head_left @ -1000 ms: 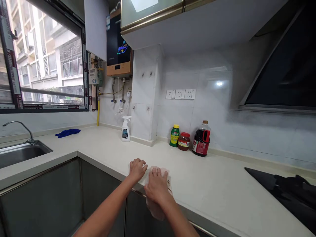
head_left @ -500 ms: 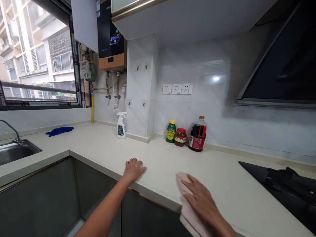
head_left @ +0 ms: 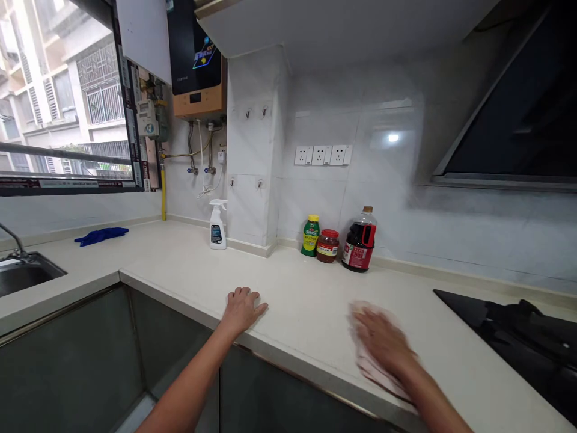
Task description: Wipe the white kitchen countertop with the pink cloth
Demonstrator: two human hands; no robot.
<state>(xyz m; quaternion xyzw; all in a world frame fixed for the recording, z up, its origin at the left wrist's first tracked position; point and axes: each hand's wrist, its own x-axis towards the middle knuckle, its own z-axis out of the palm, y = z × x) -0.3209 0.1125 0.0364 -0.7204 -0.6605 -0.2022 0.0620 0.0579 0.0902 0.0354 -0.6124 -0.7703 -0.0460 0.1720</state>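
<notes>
My left hand [head_left: 242, 310] rests on the pale countertop [head_left: 288, 300] close to its front edge, fingers spread and nothing in it. Farther right, my right hand [head_left: 383, 338] presses a light pinkish cloth [head_left: 372, 367] against the same surface. The hand and cloth are smeared by motion, so single fingers are hard to make out. Part of the cloth shows past the fingertips, and its lower end lies near the counter's front edge under my wrist.
Against the wall stand a green bottle with a yellow cap [head_left: 311, 236], a red-lidded jar [head_left: 327, 246] and a large dark sauce bottle [head_left: 359, 243]. A white spray bottle [head_left: 217, 225] is left of them. A blue cloth [head_left: 101, 236] lies near the sink [head_left: 33, 273]; a black stove [head_left: 514, 331] is right.
My right hand has slid the cloth to the right along the countertop, drawing its hanging end up toward the surface. My left hand has stayed in place. The view has shifted slightly.
</notes>
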